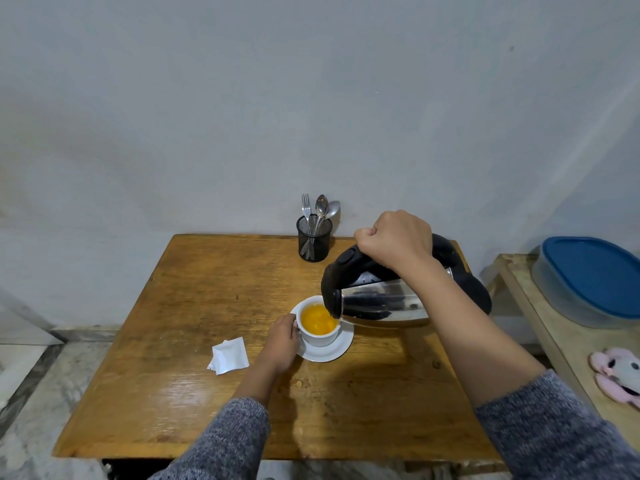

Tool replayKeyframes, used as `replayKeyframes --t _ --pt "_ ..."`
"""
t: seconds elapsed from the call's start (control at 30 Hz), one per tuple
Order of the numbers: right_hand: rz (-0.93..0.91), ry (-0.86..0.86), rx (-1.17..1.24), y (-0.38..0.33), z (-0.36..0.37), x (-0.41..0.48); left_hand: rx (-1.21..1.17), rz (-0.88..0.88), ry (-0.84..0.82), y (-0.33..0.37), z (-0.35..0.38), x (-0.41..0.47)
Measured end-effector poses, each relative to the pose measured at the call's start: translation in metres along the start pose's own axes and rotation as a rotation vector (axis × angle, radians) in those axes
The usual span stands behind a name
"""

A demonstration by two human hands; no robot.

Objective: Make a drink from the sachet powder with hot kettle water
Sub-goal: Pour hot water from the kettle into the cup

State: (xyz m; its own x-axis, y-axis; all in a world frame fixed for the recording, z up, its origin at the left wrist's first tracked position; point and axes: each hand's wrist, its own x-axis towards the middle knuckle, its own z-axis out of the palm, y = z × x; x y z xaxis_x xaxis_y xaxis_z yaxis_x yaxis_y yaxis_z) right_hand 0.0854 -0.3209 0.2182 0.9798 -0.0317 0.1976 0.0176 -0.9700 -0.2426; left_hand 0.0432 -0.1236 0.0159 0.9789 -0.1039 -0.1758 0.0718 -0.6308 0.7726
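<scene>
A: On the wooden worktop (pixel 194 306), head view: white cup (pixel 318 336) on a white saucer (pixel 337 349), right of centre. Cup holds orange liquid (pixel 317 320), looks bubbly.

B: Hands?

A: Right hand (pixel 394 239) fisted tight around the black handle of the kettle (pixel 381 303). Kettle is steel-bodied, black lid and base, tilted hard to the left, spout directly over the cup's right rim. Can't make out a water stream, spout edge hides it.

B: Left?

A: Left hand (pixel 282 341) at the cup's left side, fingers curled against it where the handle would be. Handle itself is hidden, so I can't tell if it's pinched or just steadied. Touching the cup, heel of the hand near the saucer edge.

B: Sachet?

A: White sachet (pixel 230 355) flat on the worktop, left of the saucer, near the left hand but apart from it. One corner folded or torn open, hard to tell.

B: Rest?

A: Black mesh holder (pixel 313 242) at the back edge near the wall, with a fork (pixel 305 204) and two spoons (pixel 323 206) upright. Grey sleeves on both arms. Off to the right a second pale surface with a blue-lidded container (pixel 592 278) and a pink plush toy (pixel 618 374).
</scene>
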Motion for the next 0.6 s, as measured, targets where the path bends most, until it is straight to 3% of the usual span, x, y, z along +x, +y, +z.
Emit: replayKeyframes --t 0.6 --pt "-0.022 -0.009 -0.030 -0.0006 0.0006 0.0016 0.004 -0.039 -0.013 0.0009 -0.0014 0.0000"
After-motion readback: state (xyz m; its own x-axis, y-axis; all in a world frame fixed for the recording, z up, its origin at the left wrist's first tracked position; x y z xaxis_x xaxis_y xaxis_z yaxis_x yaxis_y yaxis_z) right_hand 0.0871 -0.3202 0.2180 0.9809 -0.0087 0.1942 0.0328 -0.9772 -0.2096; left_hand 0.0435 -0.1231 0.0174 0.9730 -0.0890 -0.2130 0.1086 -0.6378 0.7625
